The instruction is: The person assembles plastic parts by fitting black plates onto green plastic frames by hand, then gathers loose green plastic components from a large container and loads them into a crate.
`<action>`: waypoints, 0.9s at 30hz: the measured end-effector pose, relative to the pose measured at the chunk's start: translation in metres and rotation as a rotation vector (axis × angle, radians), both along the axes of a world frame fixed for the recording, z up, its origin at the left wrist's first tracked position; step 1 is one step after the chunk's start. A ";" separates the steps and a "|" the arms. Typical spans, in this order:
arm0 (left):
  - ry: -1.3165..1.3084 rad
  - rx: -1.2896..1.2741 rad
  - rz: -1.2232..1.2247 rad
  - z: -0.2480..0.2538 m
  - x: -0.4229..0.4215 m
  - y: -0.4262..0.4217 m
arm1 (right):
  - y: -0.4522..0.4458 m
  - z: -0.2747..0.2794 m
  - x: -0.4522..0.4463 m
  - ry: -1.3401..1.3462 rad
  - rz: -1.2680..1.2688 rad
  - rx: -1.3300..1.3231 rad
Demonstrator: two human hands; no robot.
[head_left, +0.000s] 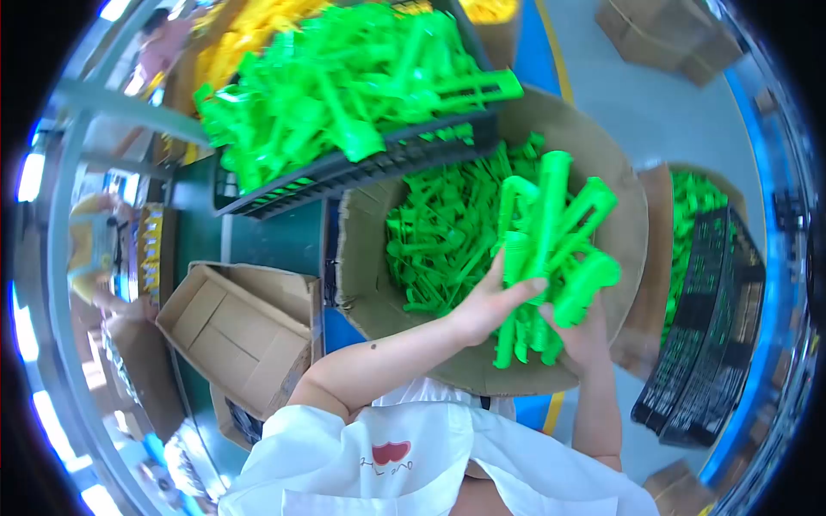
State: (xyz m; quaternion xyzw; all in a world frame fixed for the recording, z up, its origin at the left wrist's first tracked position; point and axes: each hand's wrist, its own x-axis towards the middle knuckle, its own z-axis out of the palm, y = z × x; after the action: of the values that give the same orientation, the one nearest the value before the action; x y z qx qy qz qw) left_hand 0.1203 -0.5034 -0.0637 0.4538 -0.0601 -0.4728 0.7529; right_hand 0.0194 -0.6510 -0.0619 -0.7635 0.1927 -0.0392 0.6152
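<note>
Several bright green plastic parts are bunched between my two hands, above a large round cardboard bin. My left hand grips the bunch from the left, thumb across the front. On the right side my right hand is closed around the lower part of the bunch, its fingers partly hidden by the parts. Below them, the cardboard bin holds a heap of similar green parts. A dark crate, piled high with more green parts, rests at the bin's upper left.
An open cardboard box lies on the green table at left. Black crates stand at right beside another box of green parts. Yellow parts are at the top. People are at the far left.
</note>
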 end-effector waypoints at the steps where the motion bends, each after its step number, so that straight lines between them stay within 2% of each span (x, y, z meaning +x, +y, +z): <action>1: -0.062 -0.041 0.011 0.025 0.004 0.002 | -0.002 0.027 0.005 -0.028 0.027 -0.065; 2: -0.150 -0.097 0.065 0.049 0.011 0.004 | -0.005 0.057 0.015 -0.050 0.055 -0.152; 5: -0.282 -0.333 0.085 0.138 0.049 0.020 | -0.002 0.144 0.062 -0.235 0.130 0.005; 6: -0.292 -0.279 0.116 0.162 0.066 0.028 | -0.009 0.162 0.080 -0.185 0.131 -0.190; 7: -0.300 -0.223 0.145 0.180 0.086 0.034 | 0.014 0.196 0.104 -0.282 0.118 -0.085; 8: -0.311 -0.197 0.078 0.191 0.113 0.039 | 0.024 0.216 0.133 -0.419 0.186 -0.118; 11: -0.327 -0.093 -0.038 0.233 0.188 0.065 | 0.027 0.253 0.227 -0.140 0.371 -0.010; 13: -0.374 0.001 -0.044 0.219 0.252 0.075 | 0.029 0.248 0.296 -0.016 0.512 0.067; 15: -0.327 0.201 -0.002 0.189 0.302 0.080 | 0.039 0.221 0.354 0.099 0.599 0.168; 17: -0.388 0.399 0.087 0.161 0.334 0.082 | 0.049 0.190 0.397 0.268 0.492 0.073; 20: -0.685 0.795 0.196 0.138 0.369 0.086 | 0.053 0.148 0.445 0.406 0.420 -0.036; 23: -1.202 1.347 0.405 0.120 0.376 0.076 | 0.053 0.125 0.462 0.540 0.404 -0.105; 24: -1.158 1.233 0.391 0.142 0.353 0.090 | 0.056 0.124 0.460 0.569 0.391 -0.143; 27: -1.412 1.431 0.447 0.136 0.361 0.093 | 0.064 0.134 0.455 0.483 0.367 -0.058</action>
State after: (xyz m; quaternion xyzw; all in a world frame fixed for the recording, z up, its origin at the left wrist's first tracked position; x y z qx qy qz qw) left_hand 0.4817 -0.4106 0.0719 0.9712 -0.1074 0.1275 0.1700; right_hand 0.4739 -0.5873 0.0723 -0.7900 0.1910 0.2498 0.5264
